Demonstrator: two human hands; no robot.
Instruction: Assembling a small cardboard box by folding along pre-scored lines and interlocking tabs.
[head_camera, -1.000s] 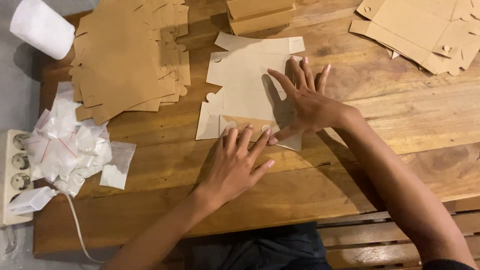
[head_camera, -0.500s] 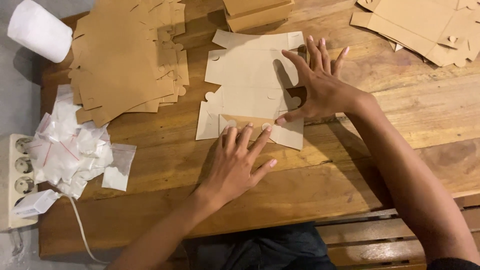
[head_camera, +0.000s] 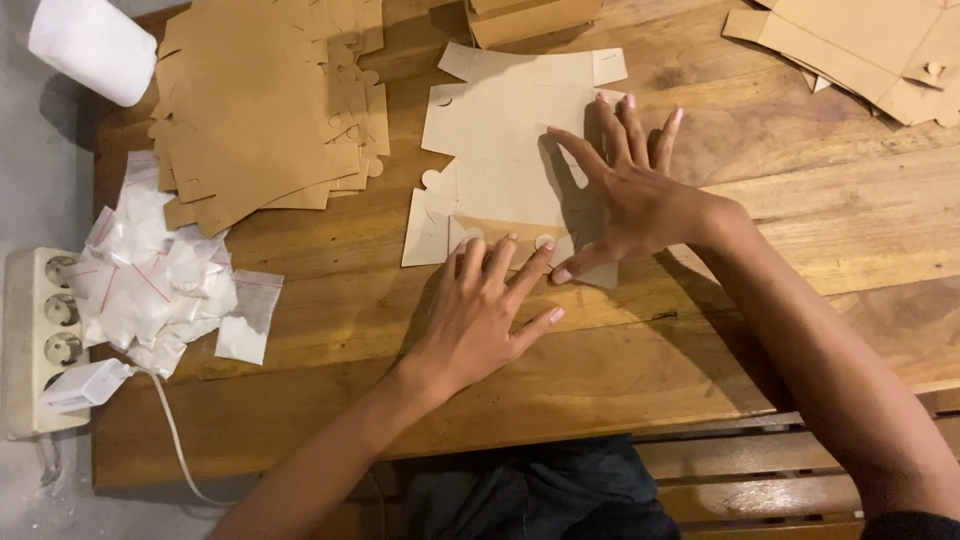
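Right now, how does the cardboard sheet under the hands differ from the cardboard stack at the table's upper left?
The cardboard sheet is a single pale beige cutout; the cardboard stack holds many darker brown sheets, fanned unevenly. The sheet is pressed flat by the left hand at its near edge and the right hand at its right side; the stack lies untouched. Both are flat die-cut blanks with tabs, lying on the wooden table.

The flat die-cut cardboard sheet (head_camera: 500, 150) is pale beige. Left of it, the stack of cardboard blanks (head_camera: 265, 110) is tan-brown. The small plastic bags (head_camera: 160, 280) are white with red stripes.
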